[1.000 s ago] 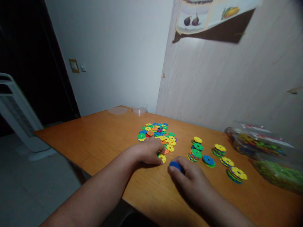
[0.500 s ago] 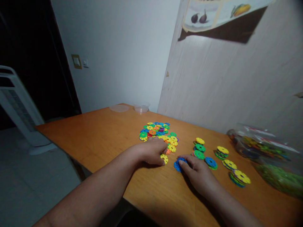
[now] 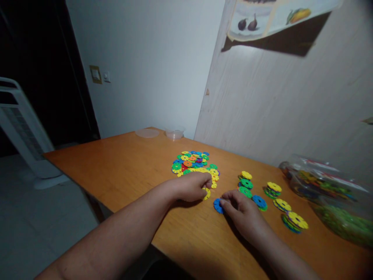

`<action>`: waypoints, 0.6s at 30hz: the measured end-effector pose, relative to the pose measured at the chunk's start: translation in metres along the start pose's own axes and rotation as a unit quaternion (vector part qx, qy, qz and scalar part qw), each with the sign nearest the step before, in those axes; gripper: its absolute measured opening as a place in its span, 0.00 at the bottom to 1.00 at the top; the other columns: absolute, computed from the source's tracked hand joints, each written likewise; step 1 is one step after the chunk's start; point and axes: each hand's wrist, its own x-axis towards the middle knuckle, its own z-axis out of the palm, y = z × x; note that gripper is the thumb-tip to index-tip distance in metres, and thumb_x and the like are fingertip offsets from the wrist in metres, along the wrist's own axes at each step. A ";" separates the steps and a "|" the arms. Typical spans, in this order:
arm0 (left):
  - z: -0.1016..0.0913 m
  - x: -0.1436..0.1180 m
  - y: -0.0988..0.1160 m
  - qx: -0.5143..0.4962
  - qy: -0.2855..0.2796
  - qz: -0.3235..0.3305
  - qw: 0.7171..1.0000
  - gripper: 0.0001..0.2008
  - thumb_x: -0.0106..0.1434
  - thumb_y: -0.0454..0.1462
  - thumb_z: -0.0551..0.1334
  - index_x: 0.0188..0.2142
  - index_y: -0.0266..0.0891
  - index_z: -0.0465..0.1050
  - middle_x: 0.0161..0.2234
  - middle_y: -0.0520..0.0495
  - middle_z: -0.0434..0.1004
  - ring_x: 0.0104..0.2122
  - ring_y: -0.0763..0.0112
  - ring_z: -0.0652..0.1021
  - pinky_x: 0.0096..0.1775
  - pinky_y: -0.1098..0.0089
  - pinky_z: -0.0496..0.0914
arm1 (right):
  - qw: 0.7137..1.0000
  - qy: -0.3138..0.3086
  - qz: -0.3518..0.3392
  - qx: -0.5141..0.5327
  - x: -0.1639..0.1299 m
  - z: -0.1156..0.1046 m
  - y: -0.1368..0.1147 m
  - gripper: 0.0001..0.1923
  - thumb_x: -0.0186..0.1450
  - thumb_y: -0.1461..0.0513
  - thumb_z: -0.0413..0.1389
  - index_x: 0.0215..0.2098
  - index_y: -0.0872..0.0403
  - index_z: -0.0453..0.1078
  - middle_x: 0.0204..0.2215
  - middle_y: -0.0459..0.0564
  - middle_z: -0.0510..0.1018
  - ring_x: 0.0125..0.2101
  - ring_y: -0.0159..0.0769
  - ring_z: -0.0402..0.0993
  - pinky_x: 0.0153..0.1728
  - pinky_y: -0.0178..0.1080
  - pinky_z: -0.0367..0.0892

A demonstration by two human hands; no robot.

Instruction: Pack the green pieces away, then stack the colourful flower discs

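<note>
A loose pile of coloured plastic snowflake discs (image 3: 192,162) lies on the orange wooden table (image 3: 122,171). My left hand (image 3: 192,186) rests at the near edge of that pile, fingers curled over a yellow disc (image 3: 207,193). My right hand (image 3: 243,212) lies flat on the table with its fingertips on a blue disc (image 3: 217,205). Just right of it stand small stacks of discs (image 3: 245,183), topped green, yellow and blue, with further such stacks (image 3: 294,221) toward the right.
A clear bag (image 3: 326,190) full of more discs lies at the right by the wall. A clear lid (image 3: 146,133) and small clear cup (image 3: 174,134) sit at the table's far edge. A white fan (image 3: 23,136) stands on the floor at left.
My right hand brought the blue disc down onto the table and now presses it with its fingertips. My left hand slid slightly right, closing over the yellow disc.
</note>
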 end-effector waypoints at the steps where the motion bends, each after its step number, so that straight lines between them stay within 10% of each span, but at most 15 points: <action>1: 0.001 0.001 0.000 -0.022 0.009 -0.003 1.000 0.08 0.58 0.32 0.59 0.38 0.40 0.67 0.35 0.52 0.72 0.34 0.71 0.70 0.32 0.72 0.61 | 1.000 0.009 -0.004 -0.007 0.000 -0.001 -0.001 0.13 0.67 0.55 0.50 0.37 0.54 0.72 0.32 0.50 0.77 0.35 0.42 0.73 0.36 0.42 0.66; 13: 0.025 0.010 0.006 -0.427 -0.004 -0.024 0.904 0.12 0.55 0.34 0.64 0.38 0.38 0.64 0.27 0.56 0.67 0.23 0.78 0.70 0.25 0.76 0.63 | 0.991 0.038 -0.129 -0.022 -0.009 -0.004 -0.019 0.17 0.65 0.54 0.58 0.51 0.50 0.72 0.37 0.50 0.76 0.36 0.40 0.72 0.36 0.40 0.66; 18: 0.007 0.008 -0.003 -0.320 0.081 -0.037 0.943 0.09 0.57 0.34 0.62 0.38 0.39 0.65 0.25 0.56 0.66 0.24 0.78 0.68 0.25 0.77 0.58 | 0.993 0.021 -0.074 -0.094 -0.011 -0.012 -0.020 0.14 0.65 0.53 0.57 0.46 0.49 0.74 0.34 0.49 0.76 0.35 0.41 0.72 0.35 0.41 0.64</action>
